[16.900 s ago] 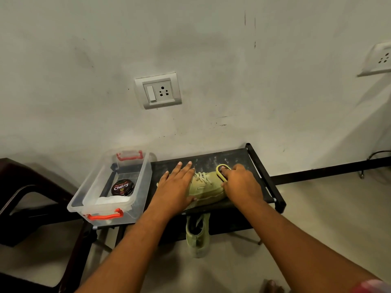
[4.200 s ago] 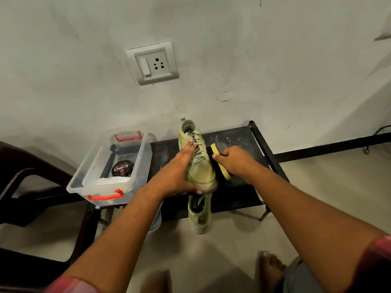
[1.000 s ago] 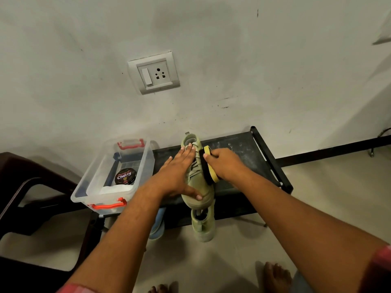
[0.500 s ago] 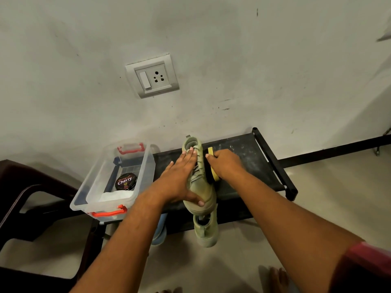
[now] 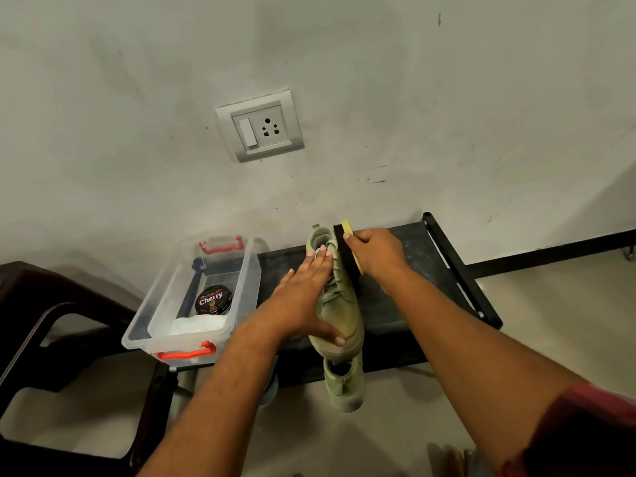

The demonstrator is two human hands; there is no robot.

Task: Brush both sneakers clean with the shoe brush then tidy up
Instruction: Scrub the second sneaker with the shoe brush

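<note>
A pale green sneaker (image 5: pixel 340 304) stands tilted on the black rack top (image 5: pixel 406 304), heel toward the wall and toe toward me. My left hand (image 5: pixel 303 297) holds it, fingers flat along its left side and thumb hooked under the toe. My right hand (image 5: pixel 375 254) grips the yellow-backed shoe brush (image 5: pixel 347 249), whose dark bristles press against the sneaker's right side near the heel. The second green sneaker (image 5: pixel 344 383) sits below on the floor, partly hidden by the rack.
A clear plastic box (image 5: pixel 192 290) with red handles sits on the rack's left end, holding a Cherry polish tin (image 5: pixel 213 300) and a white cloth. A dark chair (image 5: pixel 51 339) stands to the left. A wall socket (image 5: pixel 261 127) is above.
My right hand has slid the brush up along the sneaker's right side toward the heel. My left hand keeps the same hold on the shoe.
</note>
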